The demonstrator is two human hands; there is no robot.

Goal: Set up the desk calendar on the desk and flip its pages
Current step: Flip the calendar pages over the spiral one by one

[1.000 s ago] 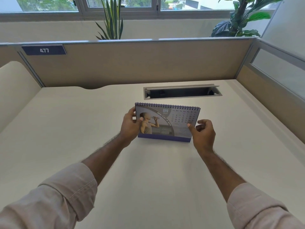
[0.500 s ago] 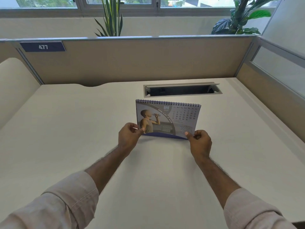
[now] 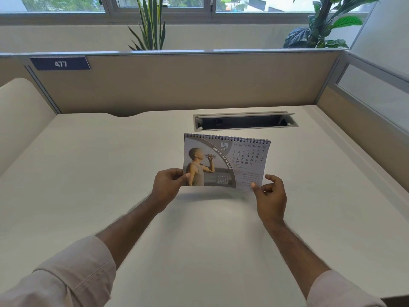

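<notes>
A spiral-bound desk calendar (image 3: 225, 160) stands in the middle of the white desk (image 3: 88, 185), showing the April 2026 page with a photo of a person drinking water. My left hand (image 3: 168, 185) pinches the page's lower left corner. My right hand (image 3: 269, 191) pinches its lower right corner between thumb and forefinger. The page's bottom edge is lifted toward me, hiding the purple base behind it.
An open cable tray slot (image 3: 243, 121) lies in the desk just behind the calendar. Beige partition walls (image 3: 177, 83) close the desk at the back and right, with a "477" label (image 3: 60, 63). Plants (image 3: 150, 25) stand beyond the partition.
Both hands slid down from the calendar's sides to the page's bottom corners and lifted the April page outward; the purple base edge is no longer visible.
</notes>
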